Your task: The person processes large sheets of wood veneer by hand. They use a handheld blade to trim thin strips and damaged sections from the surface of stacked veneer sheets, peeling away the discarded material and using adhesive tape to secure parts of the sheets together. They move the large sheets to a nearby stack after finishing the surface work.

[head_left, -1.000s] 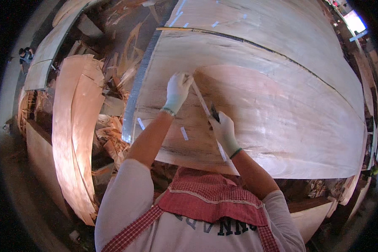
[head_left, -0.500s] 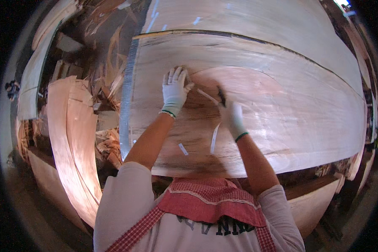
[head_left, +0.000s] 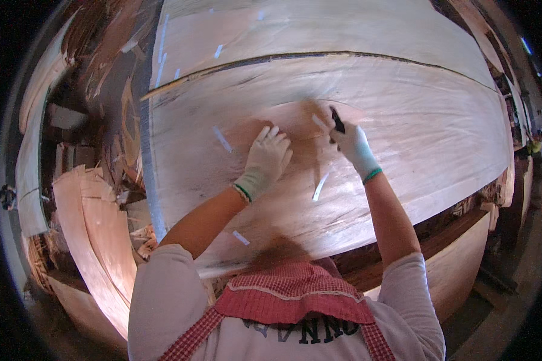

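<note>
My left hand (head_left: 268, 159), in a white knitted glove with a green cuff edge, rests on a wide pale wood veneer sheet (head_left: 403, 180), its fingers stretched out. To its right, my right hand (head_left: 354, 147), gloved alike, is closed around a small black tool (head_left: 337, 120); its exact kind is hard to make out. A blurred white strip (head_left: 320, 123) shows just left of this tool; whether it is held or lies on the sheet I cannot tell. Another white tape strip (head_left: 222, 138) lies left of my left hand. A reddish veneer area (head_left: 295, 114) lies beyond the hands.
More white strips lie on the sheet, one (head_left: 321, 186) below my right hand and one (head_left: 241, 237) near the front edge. A dark gap (head_left: 295, 55) separates off a farther veneer sheet (head_left: 355, 27). Curled veneer pieces (head_left: 90, 222) and scraps stand at the left.
The view has shifted. My left hand has moved right and nearer across the sheet, leaving a tape strip in sight. The right hand still grips the black tool, now farther right.
</note>
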The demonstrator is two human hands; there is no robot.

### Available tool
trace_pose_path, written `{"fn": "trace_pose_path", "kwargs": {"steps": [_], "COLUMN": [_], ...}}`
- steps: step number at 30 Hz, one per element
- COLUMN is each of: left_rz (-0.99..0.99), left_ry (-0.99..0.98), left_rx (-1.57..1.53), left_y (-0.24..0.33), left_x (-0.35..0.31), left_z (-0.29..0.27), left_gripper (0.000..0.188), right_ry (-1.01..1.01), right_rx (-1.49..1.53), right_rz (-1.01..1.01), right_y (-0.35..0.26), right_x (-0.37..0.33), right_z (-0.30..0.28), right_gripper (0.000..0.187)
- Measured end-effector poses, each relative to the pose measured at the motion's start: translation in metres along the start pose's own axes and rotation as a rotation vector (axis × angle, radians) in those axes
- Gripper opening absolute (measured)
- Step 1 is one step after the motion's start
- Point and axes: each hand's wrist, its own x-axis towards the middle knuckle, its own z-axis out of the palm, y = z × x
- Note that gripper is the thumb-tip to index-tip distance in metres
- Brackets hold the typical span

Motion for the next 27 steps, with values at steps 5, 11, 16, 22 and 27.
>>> {"fn": "trace_pose_path", "kwargs": {"steps": [5,11,16,22,27], "left_rz": [0.168,0.145,0.131,0.337,0.349], "left_ry": [0.367,0.354,0.299,0.327,0.302], "left_rx": [0.016,0.144,0.116,-0.171,0.328], "left_y": [-0.008,-0.008,0.036,0.112,0.15], "left_x": [0.105,0.127,0.164,0.192,0.203], "left_z": [0.007,0.029,0.016,0.049,0.047], "left_gripper": [0.049,0.046,0.046,0.049,0.042], "right_ry": [0.049,0.11,0.146,0.211,0.477], "right_rx": [0.322,-0.478,0.015,-0.255,0.185], "right_rz": [0.13,-0.006,0.194,0.372,0.352], "right_y": [0.026,0.016,0.069,0.097,0.147], "right_x": [0.077,0.083,0.07,0.063,0.012], "right_z": [0.019,-0.024,-0.095,-0.086,-0.039], "right_gripper": [0.038,0.026,0.032,0.042,0.034]}}
